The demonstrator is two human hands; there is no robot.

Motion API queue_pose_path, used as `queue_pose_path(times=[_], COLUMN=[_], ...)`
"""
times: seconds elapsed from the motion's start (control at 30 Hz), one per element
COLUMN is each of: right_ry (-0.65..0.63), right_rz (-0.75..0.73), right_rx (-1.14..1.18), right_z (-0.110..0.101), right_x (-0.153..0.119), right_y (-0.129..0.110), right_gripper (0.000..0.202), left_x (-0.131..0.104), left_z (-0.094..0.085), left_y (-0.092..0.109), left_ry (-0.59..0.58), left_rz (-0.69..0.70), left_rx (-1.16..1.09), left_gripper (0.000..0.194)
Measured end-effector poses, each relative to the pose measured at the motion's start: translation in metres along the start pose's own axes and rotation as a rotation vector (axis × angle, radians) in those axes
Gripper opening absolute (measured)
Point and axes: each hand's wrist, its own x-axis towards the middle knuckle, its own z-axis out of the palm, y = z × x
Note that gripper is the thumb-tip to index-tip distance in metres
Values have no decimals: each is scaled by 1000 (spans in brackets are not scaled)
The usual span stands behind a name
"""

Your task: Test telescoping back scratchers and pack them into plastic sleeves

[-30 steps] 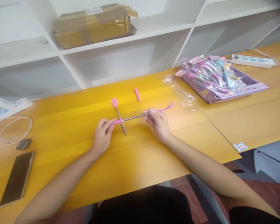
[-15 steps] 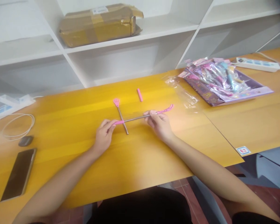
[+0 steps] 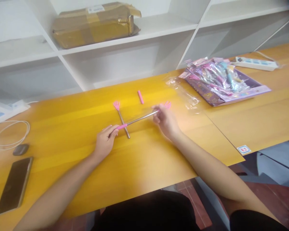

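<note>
While the left hand (image 3: 104,140) pinches the pink handle (image 3: 121,127), the right hand (image 3: 167,123) grips the long stick (image 3: 142,118) near its claw (image 3: 168,105), probably so it won't wobble above the table (image 3: 144,160). Another stick (image 3: 120,115) crosses beneath, with a pink tube (image 3: 140,97) lying loose beyond.

Shiny metal rod (image 3: 142,117), smooth pink plastic grip (image 3: 121,127), glossy wood-look tabletop (image 3: 144,160).

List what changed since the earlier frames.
The held stick's pink head turned, now showing spread prongs; that end and the right hand shifted upward in view. No visible release. Unchanged: left hand on the pink grip; lying stick and loose pink tube in place.
</note>
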Motion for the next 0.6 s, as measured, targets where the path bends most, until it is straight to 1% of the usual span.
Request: queue_pose_path(times=[0.1, 0.2, 0.27, 0.33, 0.4, 0.47, 0.6], right_ry=[88, 108, 59, -43, -124, -155, -146], right_rz=[-84, -202, -303, -394, -442, -444, -419], right_rx=[-18, -185, -367, -604, -802, -902, -966], right_z=[-16, -28, -33, -36, -38, -38, -34], right_x=[14, 21, 21, 20, 17, 15, 10], right_y=[-7, -13, -16, -18, -19, -20, -20], right_gripper=[47, 42, 41, 40, 42, 46, 45], left_x=[2, 4, 4, 4, 3, 2, 0], left_z=[-1, -1, -2, -2, -2, -2, -2], left_y=[-1, 0, 1, 2, 3, 3, 1], left_ry=[19, 21, 17, 14, 6, -2, -7], left_rz=[-50, -65, -61, -43, -23, -13, 11], left_rx=[-49, -57, -49, -33, -17, -3, 16], left_gripper=[32, 31, 31, 31, 31, 32, 33])
